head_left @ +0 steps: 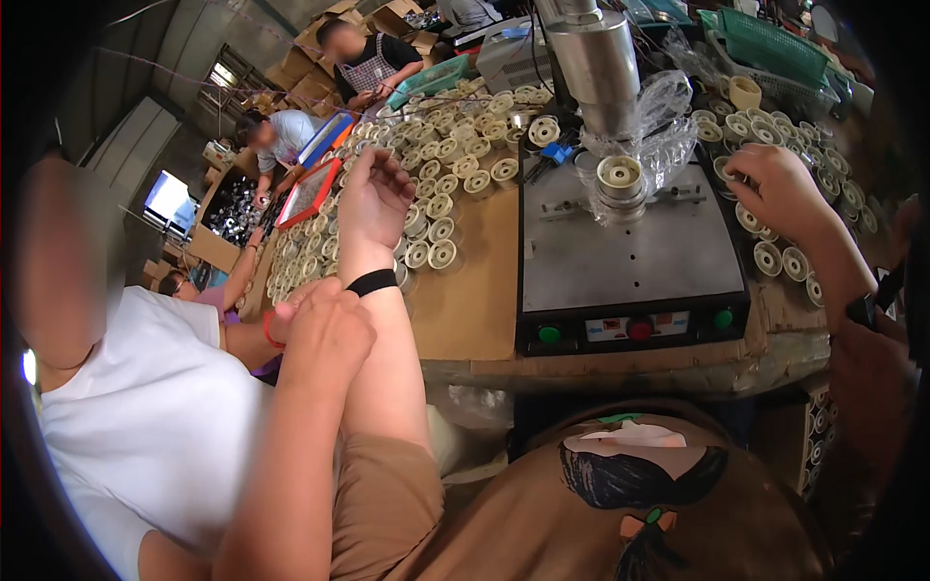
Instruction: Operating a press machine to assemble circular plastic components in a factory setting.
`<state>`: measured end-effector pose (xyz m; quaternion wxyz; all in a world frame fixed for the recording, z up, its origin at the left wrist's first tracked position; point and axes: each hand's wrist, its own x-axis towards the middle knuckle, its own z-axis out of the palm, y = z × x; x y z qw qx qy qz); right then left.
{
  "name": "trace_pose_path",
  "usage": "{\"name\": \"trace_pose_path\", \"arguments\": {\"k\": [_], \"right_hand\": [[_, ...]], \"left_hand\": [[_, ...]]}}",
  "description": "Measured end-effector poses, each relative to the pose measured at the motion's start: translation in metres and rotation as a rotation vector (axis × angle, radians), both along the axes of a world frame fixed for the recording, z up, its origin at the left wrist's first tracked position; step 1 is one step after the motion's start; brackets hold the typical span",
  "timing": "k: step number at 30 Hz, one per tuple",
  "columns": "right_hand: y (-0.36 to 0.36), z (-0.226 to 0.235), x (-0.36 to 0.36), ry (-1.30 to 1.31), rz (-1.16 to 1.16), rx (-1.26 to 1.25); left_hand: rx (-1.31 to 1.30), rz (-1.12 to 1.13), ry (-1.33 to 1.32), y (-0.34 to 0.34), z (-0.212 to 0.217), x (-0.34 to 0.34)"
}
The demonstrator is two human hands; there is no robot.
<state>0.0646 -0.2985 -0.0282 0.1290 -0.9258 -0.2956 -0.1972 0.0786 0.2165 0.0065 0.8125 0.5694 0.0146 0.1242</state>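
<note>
My left hand (373,198), with a black band on the wrist, hovers over a spread of cream plastic spools (436,208) on the cardboard-covered bench, fingers loosely bent and nothing visible in them. A neighbour in a white shirt rests a hand (325,334) against my left forearm. My right hand (775,189) reaches into another heap of cream spools (790,261) at the right, fingers curled down on them; whether it grips one is hidden. Between my hands, one spool (620,179) sits on the fixture of a grey press machine (630,257) under its metal cylinder head (596,58).
The machine's front panel carries two green buttons (549,334) and a red knob (639,329). Clear plastic bags (668,126) lie behind the fixture. A green basket (775,44) stands at the back right. Other workers (373,58) sit at the far left beside cardboard boxes.
</note>
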Motion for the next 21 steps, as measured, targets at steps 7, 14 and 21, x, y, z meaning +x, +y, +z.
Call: {"name": "trace_pose_path", "arguments": {"k": [7,14,21], "right_hand": [[0.019,-0.001,0.007,0.118,0.017,0.139],[0.064,-0.018,0.012,0.152,0.096,0.192],[0.134,0.007,-0.019,0.323,0.335,0.521]], "left_hand": [[-0.12,-0.083,0.026,-0.008,-0.006,0.015],[-0.053,-0.098,0.053,-0.041,-0.007,0.03],[-0.038,-0.076,0.154,-0.068,-0.018,0.045]]}}
